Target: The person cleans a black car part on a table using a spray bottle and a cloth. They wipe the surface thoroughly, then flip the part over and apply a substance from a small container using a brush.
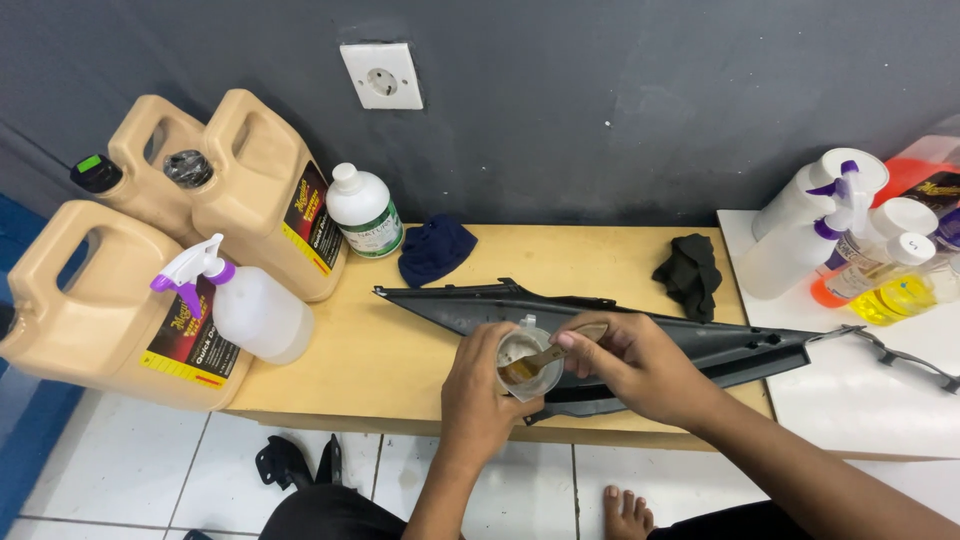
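My left hand (482, 395) grips a small clear plastic cup (527, 360) over the front of a low wooden table (380, 360). My right hand (630, 362) holds a wooden-handled brush (556, 352) whose bristles dip into the cup. Under both hands lies a long black plastic panel (700, 345), stretched across the table toward the right.
Three tan jugs (100, 300) and a white spray bottle (255, 305) stand at the left, with a white bottle (365, 212) behind. A dark blue cloth (435, 250) and a black cloth (690, 272) lie near the wall. Several spray bottles (830, 230) crowd a white surface at right.
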